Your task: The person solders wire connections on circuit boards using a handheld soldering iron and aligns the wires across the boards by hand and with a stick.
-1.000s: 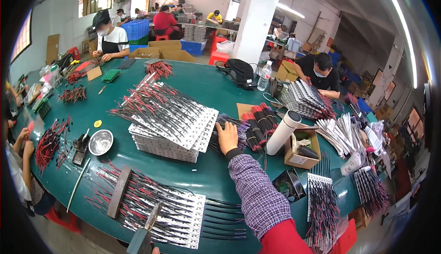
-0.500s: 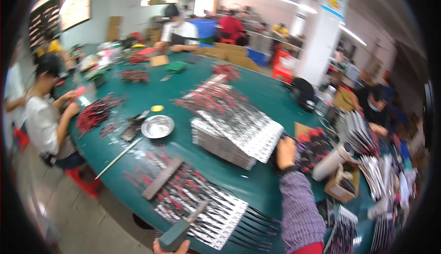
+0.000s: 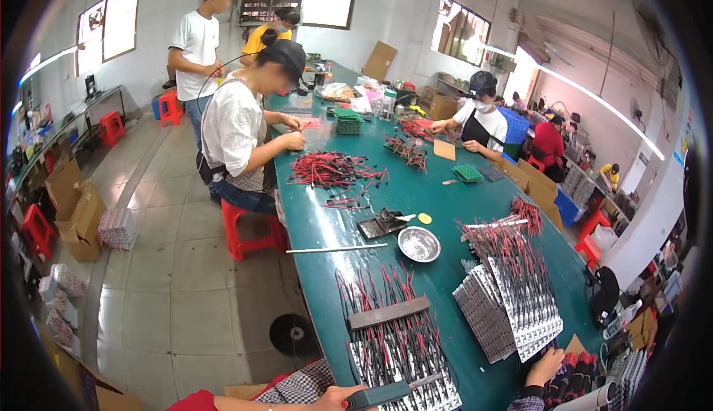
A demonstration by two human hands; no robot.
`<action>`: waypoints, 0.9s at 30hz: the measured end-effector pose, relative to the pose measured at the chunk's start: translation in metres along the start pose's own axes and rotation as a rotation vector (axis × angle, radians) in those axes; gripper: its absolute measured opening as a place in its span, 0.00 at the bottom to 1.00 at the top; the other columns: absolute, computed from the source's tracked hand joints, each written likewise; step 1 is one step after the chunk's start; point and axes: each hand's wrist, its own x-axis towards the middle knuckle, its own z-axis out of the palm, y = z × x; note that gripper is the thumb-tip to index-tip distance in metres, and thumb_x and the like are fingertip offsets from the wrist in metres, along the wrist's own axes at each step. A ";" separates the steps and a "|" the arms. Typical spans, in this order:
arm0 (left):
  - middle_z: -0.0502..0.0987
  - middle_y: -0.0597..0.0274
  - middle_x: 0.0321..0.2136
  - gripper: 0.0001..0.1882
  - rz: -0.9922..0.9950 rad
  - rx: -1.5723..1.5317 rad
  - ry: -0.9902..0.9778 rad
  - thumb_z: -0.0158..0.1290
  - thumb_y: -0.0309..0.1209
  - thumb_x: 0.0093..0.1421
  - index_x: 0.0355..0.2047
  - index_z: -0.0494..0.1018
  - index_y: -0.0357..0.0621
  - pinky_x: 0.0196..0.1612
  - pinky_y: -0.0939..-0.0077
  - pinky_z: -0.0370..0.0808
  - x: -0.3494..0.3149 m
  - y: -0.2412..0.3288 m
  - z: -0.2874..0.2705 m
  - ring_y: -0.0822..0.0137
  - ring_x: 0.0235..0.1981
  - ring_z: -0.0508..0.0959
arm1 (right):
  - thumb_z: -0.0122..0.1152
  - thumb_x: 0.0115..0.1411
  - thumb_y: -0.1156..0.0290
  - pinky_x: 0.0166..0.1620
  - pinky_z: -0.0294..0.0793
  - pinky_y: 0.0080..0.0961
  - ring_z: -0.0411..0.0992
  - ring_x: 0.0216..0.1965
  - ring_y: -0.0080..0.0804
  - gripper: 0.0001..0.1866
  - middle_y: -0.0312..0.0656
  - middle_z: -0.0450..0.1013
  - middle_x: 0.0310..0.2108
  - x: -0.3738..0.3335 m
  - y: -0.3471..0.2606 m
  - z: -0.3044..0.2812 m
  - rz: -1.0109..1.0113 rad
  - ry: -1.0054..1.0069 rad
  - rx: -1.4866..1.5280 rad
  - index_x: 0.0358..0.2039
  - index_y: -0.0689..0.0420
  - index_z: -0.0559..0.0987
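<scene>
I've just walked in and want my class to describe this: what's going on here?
At a green table, a person's left hand holds a tool, its metal end over wired boards with a bar lying across the wires. The right hand is by the near edge of a stack of boards; contact is unclear. A co-worker sits farther along, hands near a wire pile.
</scene>
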 end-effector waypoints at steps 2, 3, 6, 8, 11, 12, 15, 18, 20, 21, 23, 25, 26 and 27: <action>0.80 0.60 0.29 0.16 0.009 -0.156 0.033 0.62 0.25 0.58 0.46 0.77 0.33 0.32 0.77 0.74 0.000 -0.006 0.006 0.76 0.29 0.75 | 0.49 0.60 0.79 0.44 0.69 0.36 0.68 0.46 0.47 0.07 0.48 0.67 0.39 0.004 0.005 0.006 -0.016 0.015 -0.071 0.36 0.63 0.77; 0.80 0.61 0.29 0.16 0.028 -0.097 -0.015 0.62 0.25 0.59 0.46 0.77 0.34 0.32 0.76 0.74 0.002 -0.006 0.002 0.76 0.29 0.74 | 0.49 0.60 0.79 0.44 0.70 0.36 0.68 0.46 0.46 0.07 0.47 0.67 0.39 0.004 0.002 0.002 0.016 -0.028 -0.092 0.35 0.62 0.76; 0.79 0.61 0.28 0.15 -0.029 -0.074 -0.052 0.62 0.25 0.59 0.46 0.77 0.33 0.31 0.75 0.74 0.002 0.006 -0.003 0.75 0.28 0.73 | 0.48 0.61 0.79 0.44 0.70 0.37 0.69 0.45 0.45 0.05 0.47 0.66 0.38 0.004 -0.009 -0.009 0.029 -0.033 -0.115 0.33 0.61 0.74; 0.79 0.60 0.28 0.15 -0.022 -0.073 -0.042 0.61 0.25 0.58 0.46 0.77 0.33 0.31 0.75 0.74 0.001 0.007 -0.003 0.75 0.28 0.73 | 0.48 0.61 0.79 0.44 0.71 0.38 0.69 0.44 0.46 0.05 0.47 0.66 0.39 0.004 -0.011 -0.014 0.026 -0.005 -0.084 0.34 0.61 0.74; 0.78 0.59 0.27 0.15 0.019 -0.048 -0.026 0.61 0.25 0.58 0.45 0.77 0.33 0.30 0.75 0.73 0.002 0.002 -0.002 0.74 0.27 0.73 | 0.47 0.62 0.79 0.42 0.72 0.41 0.71 0.42 0.49 0.05 0.49 0.68 0.38 0.005 -0.013 -0.014 0.036 -0.039 -0.055 0.37 0.62 0.72; 0.78 0.59 0.27 0.15 0.040 -0.029 -0.029 0.61 0.24 0.58 0.45 0.77 0.33 0.29 0.75 0.73 0.000 0.000 -0.002 0.74 0.26 0.72 | 0.47 0.62 0.79 0.41 0.72 0.42 0.72 0.41 0.49 0.05 0.50 0.68 0.37 0.003 -0.012 -0.016 0.083 -0.087 -0.042 0.38 0.63 0.72; 0.78 0.56 0.26 0.15 0.081 -0.012 -0.083 0.61 0.24 0.57 0.45 0.76 0.33 0.30 0.73 0.74 0.003 -0.001 -0.007 0.73 0.26 0.73 | 0.47 0.64 0.79 0.41 0.72 0.44 0.73 0.41 0.52 0.06 0.52 0.70 0.38 -0.001 -0.002 -0.012 0.072 -0.111 -0.013 0.40 0.63 0.71; 0.80 0.53 0.27 0.17 0.120 -0.078 -0.054 0.61 0.24 0.57 0.47 0.76 0.32 0.31 0.72 0.76 0.003 -0.001 -0.005 0.72 0.26 0.76 | 0.49 0.64 0.78 0.42 0.72 0.45 0.74 0.42 0.54 0.05 0.53 0.71 0.38 -0.001 -0.001 -0.013 0.106 -0.168 0.013 0.40 0.63 0.71; 0.80 0.52 0.28 0.17 0.117 -0.091 -0.050 0.61 0.24 0.57 0.47 0.76 0.32 0.32 0.72 0.76 0.003 -0.002 -0.006 0.71 0.27 0.77 | 0.50 0.64 0.77 0.42 0.72 0.46 0.74 0.42 0.55 0.06 0.54 0.71 0.38 -0.002 0.000 -0.014 0.133 -0.208 0.032 0.41 0.63 0.71; 0.81 0.51 0.29 0.18 0.114 -0.099 -0.046 0.61 0.24 0.57 0.48 0.76 0.32 0.32 0.72 0.77 0.002 -0.003 -0.006 0.70 0.28 0.78 | 0.50 0.64 0.77 0.42 0.72 0.46 0.74 0.42 0.55 0.06 0.54 0.71 0.38 -0.006 0.005 -0.013 0.132 -0.210 0.030 0.41 0.63 0.71; 0.81 0.50 0.29 0.18 0.116 -0.094 -0.055 0.62 0.24 0.57 0.48 0.76 0.32 0.33 0.72 0.77 0.002 -0.004 -0.008 0.70 0.28 0.79 | 0.56 0.64 0.74 0.42 0.72 0.48 0.74 0.40 0.59 0.08 0.56 0.73 0.37 -0.014 0.016 -0.011 0.082 -0.113 0.170 0.42 0.63 0.71; 0.81 0.49 0.29 0.18 0.152 -0.103 -0.047 0.62 0.25 0.58 0.48 0.75 0.31 0.33 0.72 0.77 0.003 -0.006 -0.009 0.68 0.27 0.79 | 0.59 0.63 0.72 0.42 0.71 0.49 0.73 0.40 0.61 0.10 0.58 0.73 0.35 -0.022 0.016 -0.017 0.166 -0.100 0.231 0.41 0.64 0.72; 0.81 0.49 0.29 0.18 0.147 -0.106 -0.050 0.62 0.25 0.58 0.48 0.75 0.31 0.33 0.72 0.77 0.002 -0.009 -0.011 0.68 0.27 0.79 | 0.62 0.62 0.71 0.43 0.71 0.51 0.72 0.39 0.63 0.12 0.59 0.74 0.34 -0.025 0.016 -0.019 0.251 -0.082 0.294 0.41 0.64 0.72; 0.81 0.49 0.30 0.19 0.124 -0.073 -0.073 0.62 0.25 0.58 0.48 0.75 0.31 0.33 0.72 0.77 0.000 -0.013 -0.012 0.68 0.27 0.79 | 0.61 0.66 0.69 0.32 0.71 0.43 0.73 0.26 0.51 0.11 0.53 0.74 0.28 -0.031 0.019 -0.015 0.137 0.147 0.244 0.38 0.64 0.73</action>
